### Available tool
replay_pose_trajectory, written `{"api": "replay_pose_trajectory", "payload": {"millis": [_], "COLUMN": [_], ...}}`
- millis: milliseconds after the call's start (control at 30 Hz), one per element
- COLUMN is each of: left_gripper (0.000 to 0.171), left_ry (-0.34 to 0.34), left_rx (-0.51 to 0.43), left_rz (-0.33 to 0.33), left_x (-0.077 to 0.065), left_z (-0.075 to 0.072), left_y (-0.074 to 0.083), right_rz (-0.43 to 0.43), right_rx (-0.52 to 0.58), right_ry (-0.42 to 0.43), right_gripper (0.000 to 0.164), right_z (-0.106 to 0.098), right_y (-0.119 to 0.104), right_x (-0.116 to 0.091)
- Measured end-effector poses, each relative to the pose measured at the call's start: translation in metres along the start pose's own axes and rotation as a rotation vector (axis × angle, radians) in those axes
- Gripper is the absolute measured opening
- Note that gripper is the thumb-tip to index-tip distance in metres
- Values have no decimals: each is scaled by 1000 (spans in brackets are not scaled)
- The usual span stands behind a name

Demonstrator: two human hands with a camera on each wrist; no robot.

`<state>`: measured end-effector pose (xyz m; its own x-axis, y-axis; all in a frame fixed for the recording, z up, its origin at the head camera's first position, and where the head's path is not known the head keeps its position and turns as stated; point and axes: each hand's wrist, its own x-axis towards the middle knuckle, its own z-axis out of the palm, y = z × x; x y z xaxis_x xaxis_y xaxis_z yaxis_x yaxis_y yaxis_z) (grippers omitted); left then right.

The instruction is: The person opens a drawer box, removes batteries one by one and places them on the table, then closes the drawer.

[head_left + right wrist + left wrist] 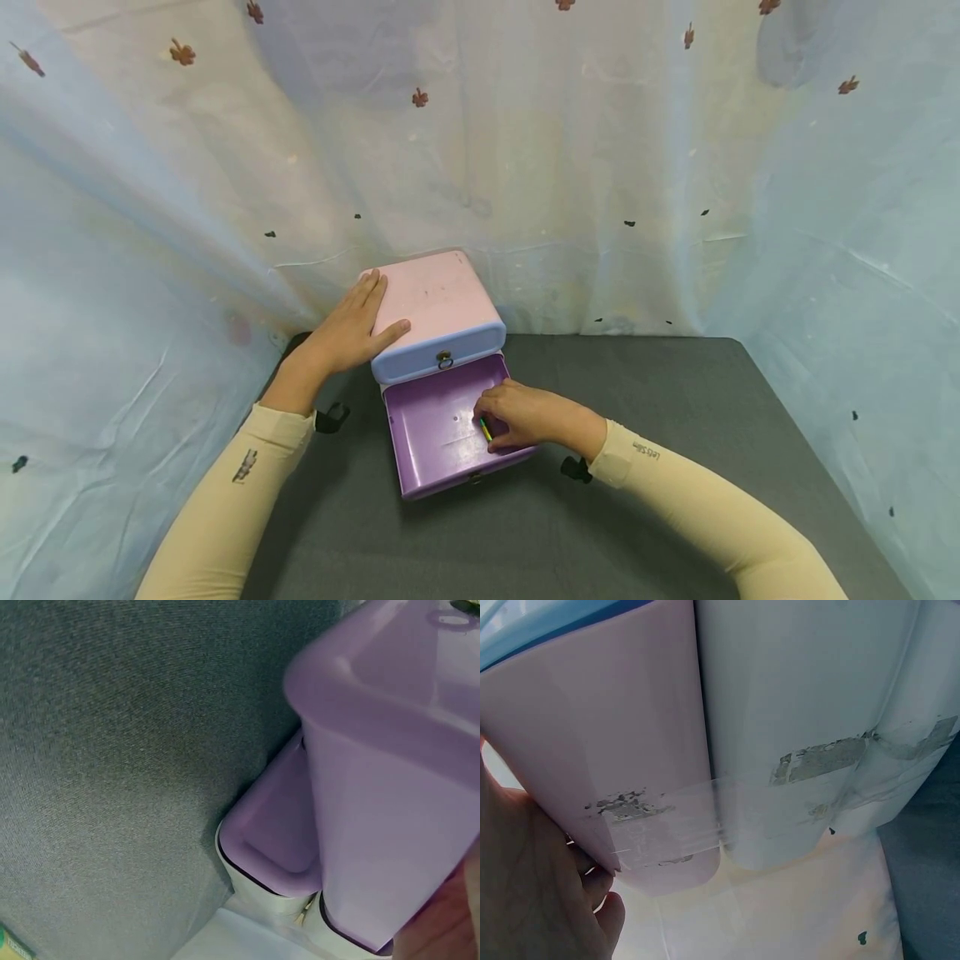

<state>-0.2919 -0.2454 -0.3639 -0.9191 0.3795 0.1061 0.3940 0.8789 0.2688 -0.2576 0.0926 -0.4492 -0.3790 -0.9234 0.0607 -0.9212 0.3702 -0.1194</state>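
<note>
A small drawer box with a pink top [438, 287] stands at the back of the table. Its blue upper drawer [472, 340] is closed; the purple lower drawer [431, 429] is pulled out. My left hand [348, 329] rests on the pink top's left edge, thumb spread over it; the left wrist view shows curled fingers [596, 889] against the pink side. Inside the purple drawer, my right hand [525, 414] pinches a small green-and-yellow stick-like piece [486, 429] between thumb and fingers. Its exact kind is too small to tell. The right wrist view shows the drawer's outside [390, 825].
The box stands on a dark grey table [637, 400]. Behind and beside it hangs a pale curtain [540, 167] with leaf prints. A ring pull [445, 361] hangs on the blue drawer. Clear tape [667, 832] crosses the box's side.
</note>
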Motion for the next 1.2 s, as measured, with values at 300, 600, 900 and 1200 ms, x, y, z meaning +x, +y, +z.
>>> {"api": "replay_pose_trajectory", "payload": {"millis": [300,600,900,1200], "left_gripper": [101,102,101,102], "left_ry": [8,4,-1,2], "left_rx": [-5,-12,-15,-8], "left_rz": [5,-3,-6,-7], "left_x": [0,1,1,1], "left_z": [1,0,1,1], "left_y": [-1,-1,-1,-2], "right_rz": [-47,-14,8,59], "right_rx": [118,155,165,151], "right_ry": [59,145,235,294], "right_gripper": [39,43,46,42], "right_z": [-3,-10,-21,-29], "right_y": [4,11,15,19], "right_x": [-2,-13,-31,-53]}}
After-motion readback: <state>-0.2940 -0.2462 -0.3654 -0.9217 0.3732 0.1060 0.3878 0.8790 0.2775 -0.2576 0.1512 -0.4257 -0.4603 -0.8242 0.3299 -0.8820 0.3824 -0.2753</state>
